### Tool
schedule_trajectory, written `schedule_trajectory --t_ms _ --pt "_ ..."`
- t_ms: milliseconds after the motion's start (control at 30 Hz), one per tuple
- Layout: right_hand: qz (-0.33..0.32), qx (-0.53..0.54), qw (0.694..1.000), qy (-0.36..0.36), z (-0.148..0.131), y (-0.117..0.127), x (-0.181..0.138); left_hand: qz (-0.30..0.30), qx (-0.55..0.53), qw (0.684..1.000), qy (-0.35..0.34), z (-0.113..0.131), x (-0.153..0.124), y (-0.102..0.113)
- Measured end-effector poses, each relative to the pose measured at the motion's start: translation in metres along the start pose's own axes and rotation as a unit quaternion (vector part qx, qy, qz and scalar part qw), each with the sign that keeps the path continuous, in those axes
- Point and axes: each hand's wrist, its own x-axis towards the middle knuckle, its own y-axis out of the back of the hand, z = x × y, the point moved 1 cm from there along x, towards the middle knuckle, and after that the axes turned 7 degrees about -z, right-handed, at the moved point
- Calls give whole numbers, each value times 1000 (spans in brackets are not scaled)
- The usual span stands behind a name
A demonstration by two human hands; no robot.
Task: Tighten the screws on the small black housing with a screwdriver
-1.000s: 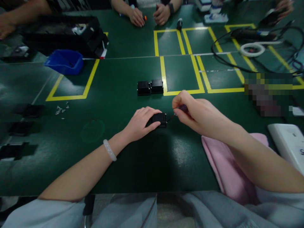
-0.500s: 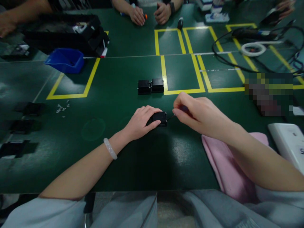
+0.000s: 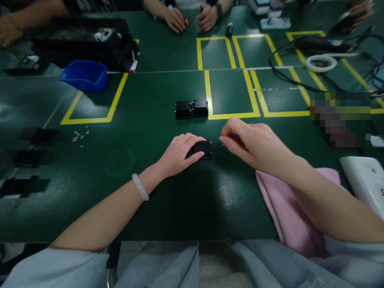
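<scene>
green table, yellow tape marking off areas. box sat on the table in front of the person, left hand gripping it, thumb along the near side. right hand pinched a thin tool, likely a driver, its tip at the box's right edge; exact contact could not be told. work on this box looked underway. boxes pair sat just beyond, maybe finished, not confirmable. dark pieces and loose screws at left looked unused, so probably more remained.
</scene>
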Motion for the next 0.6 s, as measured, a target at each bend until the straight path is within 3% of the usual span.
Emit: schedule_trajectory --t_ms 600 --pt "-10 2 1000 -3 0 1 -1 5 2 1000 -5 0 0 -1"
